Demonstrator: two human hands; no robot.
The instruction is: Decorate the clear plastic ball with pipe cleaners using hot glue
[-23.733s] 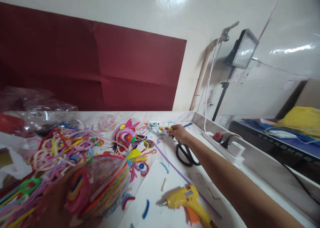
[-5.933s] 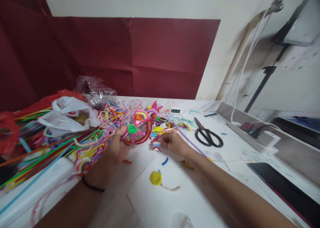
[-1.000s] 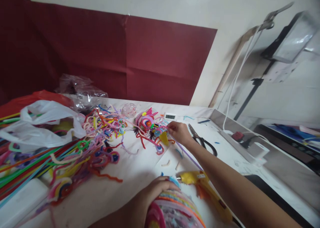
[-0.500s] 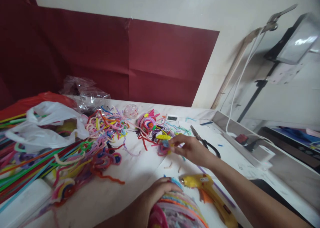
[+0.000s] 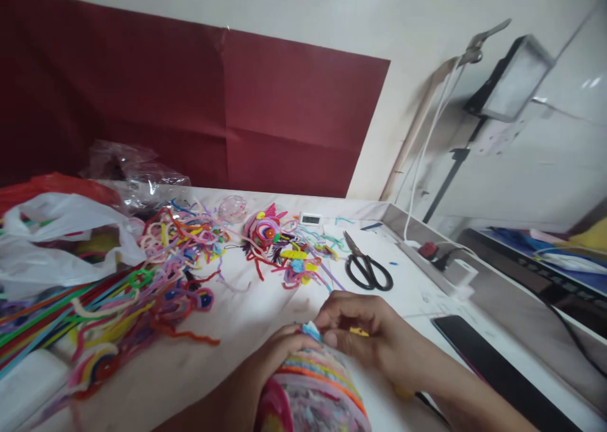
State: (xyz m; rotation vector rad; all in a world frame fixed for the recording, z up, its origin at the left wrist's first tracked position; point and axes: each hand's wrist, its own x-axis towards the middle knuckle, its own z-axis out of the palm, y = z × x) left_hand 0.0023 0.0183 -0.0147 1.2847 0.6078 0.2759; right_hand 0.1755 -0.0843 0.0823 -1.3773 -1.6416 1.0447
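The left hand point(image 5: 277, 359) is curling over a pipe-cleaner-wrapped piece point(image 5: 327, 386) low over the tabletop point(image 5: 249, 337), toward its near edge, its fingers lying firmly across the banded end; whether the piece is also resting on the surface I cannot tell; the right hand point(image 5: 372, 334) is bringing thumb and fingers close together just beside a light-blue tuft point(image 5: 311, 331) on that end, though whether they are pinching anything I cannot tell; the piece is looking light, with a clear, rounded shell that is probably stiff but thin and easily dented; the fuzzy bands are likely giving softly and offering good friction, while the bare clear part is probably being the slippery one; a broad, gentle hold around the bands is seeming safest, with the tuft taking only a fingertip touch; scissors point(image 5: 368, 269) are lying toward the tabletop's far right corner, and a phone-like dark slab point(image 5: 493, 365) is lying along its right edge.
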